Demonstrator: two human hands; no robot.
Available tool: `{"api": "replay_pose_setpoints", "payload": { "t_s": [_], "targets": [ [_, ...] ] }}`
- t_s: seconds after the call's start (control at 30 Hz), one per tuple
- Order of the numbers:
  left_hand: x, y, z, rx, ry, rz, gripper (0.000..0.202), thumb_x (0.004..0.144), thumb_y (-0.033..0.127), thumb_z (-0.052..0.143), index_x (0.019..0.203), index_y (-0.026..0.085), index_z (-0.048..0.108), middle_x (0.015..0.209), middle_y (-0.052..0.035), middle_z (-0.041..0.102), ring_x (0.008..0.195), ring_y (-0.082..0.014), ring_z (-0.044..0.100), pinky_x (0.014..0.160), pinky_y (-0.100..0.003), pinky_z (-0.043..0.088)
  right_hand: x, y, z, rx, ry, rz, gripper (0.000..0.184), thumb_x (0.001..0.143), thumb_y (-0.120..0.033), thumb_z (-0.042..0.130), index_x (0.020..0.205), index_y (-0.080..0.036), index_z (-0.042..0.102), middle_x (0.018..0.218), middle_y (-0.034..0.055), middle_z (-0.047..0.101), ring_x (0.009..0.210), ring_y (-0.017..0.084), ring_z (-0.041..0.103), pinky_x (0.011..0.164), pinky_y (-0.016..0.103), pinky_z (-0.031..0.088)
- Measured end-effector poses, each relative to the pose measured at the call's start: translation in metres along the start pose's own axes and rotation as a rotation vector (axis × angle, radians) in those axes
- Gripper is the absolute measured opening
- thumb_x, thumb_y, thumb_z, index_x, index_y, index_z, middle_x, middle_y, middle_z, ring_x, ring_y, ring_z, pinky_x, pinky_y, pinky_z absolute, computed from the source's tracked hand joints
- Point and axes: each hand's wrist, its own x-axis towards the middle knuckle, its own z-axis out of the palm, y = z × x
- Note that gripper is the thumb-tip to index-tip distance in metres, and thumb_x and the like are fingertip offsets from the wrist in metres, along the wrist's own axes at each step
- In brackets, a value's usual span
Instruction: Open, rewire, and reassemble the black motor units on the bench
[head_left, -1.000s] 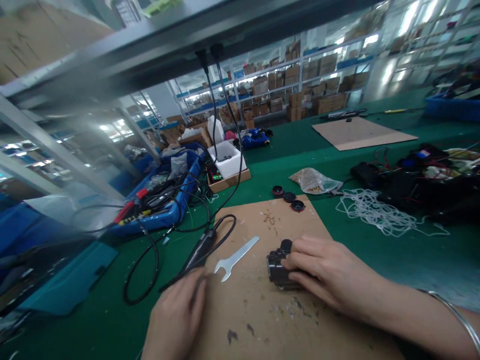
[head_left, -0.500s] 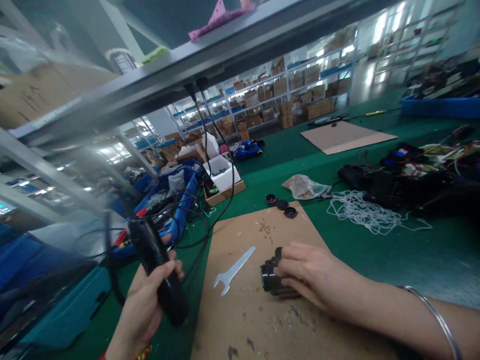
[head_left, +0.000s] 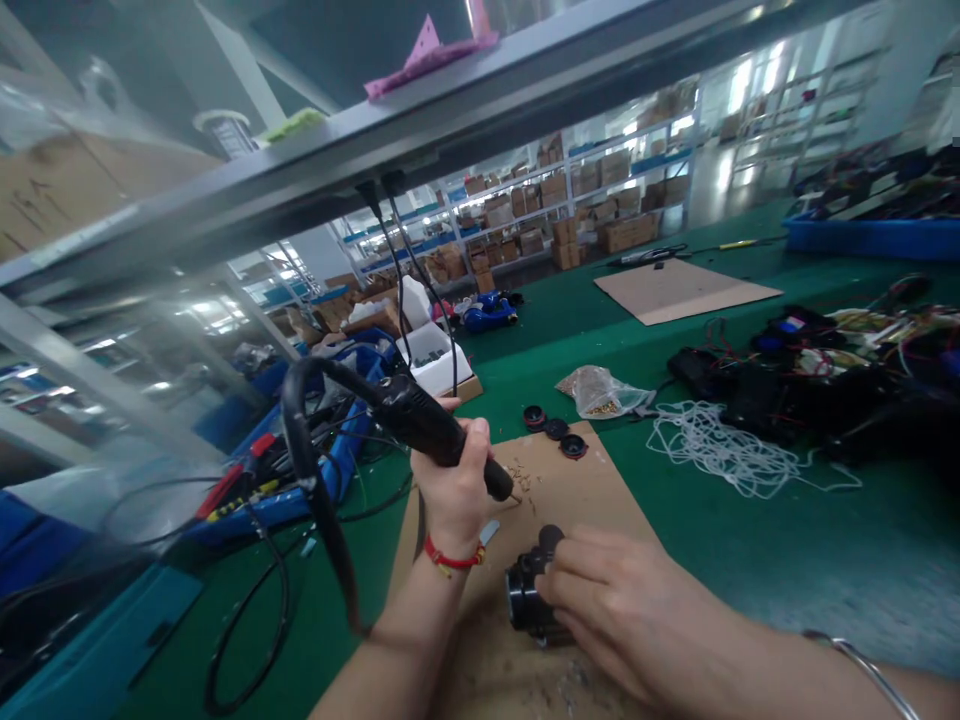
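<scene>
My left hand [head_left: 452,492] is wrapped round a black corded electric screwdriver [head_left: 424,420]. Its bit points down to the right, at or just above the small brass-coloured screws [head_left: 523,478] scattered on the cardboard sheet [head_left: 619,495]; whether it touches one I cannot tell. Closer to me, my right hand [head_left: 611,595] grips a black cylindrical device [head_left: 523,597] with a ringed front, resting on the cardboard. My fingers and palm cover much of that device. An open-end wrench [head_left: 489,531] lies mostly hidden behind my left wrist.
Several round black parts [head_left: 556,429] lie at the cardboard's far edge, beside a plastic bag of screws [head_left: 602,390]. White cord [head_left: 724,445] is heaped at right, near black wired parts [head_left: 795,370]. A blue bin [head_left: 349,440] of tools stands left; the screwdriver's cable loops there.
My left hand has swung the screwdriver right and forward, from the left of the cardboard to over the screws. The wrench is now mostly covered. My right hand keeps hold of the black device.
</scene>
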Motion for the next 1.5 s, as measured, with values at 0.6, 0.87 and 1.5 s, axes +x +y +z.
{"api": "replay_pose_setpoints", "payload": {
  "t_s": [0.6, 0.87, 1.5],
  "targets": [
    [-0.001, 0.118, -0.013, -0.169, 0.101, -0.004, 0.028, 0.071, 0.015, 0.064, 0.096, 0.023, 0.055, 0.054, 0.0074, 0.042, 0.046, -0.0075, 0.037, 0.049, -0.019, 0.041, -0.005, -0.005, -0.008, -0.021, 0.071, 0.149, 0.011, 0.086, -0.020, 0.046, 0.086, -0.015, 0.055, 0.074, 0.0081, 0.062, 0.065, 0.022, 0.055, 0.058, 0.033, 0.042],
    [-0.018, 0.134, -0.014, -0.240, -0.023, -0.115, 0.021, 0.075, 0.020, 0.064, 0.095, 0.025, 0.058, 0.057, 0.0056, 0.036, 0.044, -0.0080, 0.033, 0.043, -0.022, 0.040, -0.005, -0.003, -0.006, -0.097, 0.097, 0.066, 0.018, 0.091, -0.030, 0.048, 0.084, -0.016, 0.058, 0.074, 0.0048, 0.065, 0.066, 0.018, 0.059, 0.080, 0.037, 0.045],
    [-0.023, 0.134, -0.001, -0.212, -0.033, -0.156, 0.028, 0.071, 0.017, 0.068, 0.095, 0.023, 0.056, 0.051, 0.0074, 0.045, 0.042, -0.0054, 0.039, 0.044, -0.018, 0.044, -0.007, 0.009, 0.004, -0.106, 0.225, -0.009, 0.019, 0.090, -0.025, 0.049, 0.080, -0.019, 0.063, 0.069, 0.0003, 0.067, 0.064, 0.015, 0.061, 0.093, 0.034, 0.042]
  ]
}}
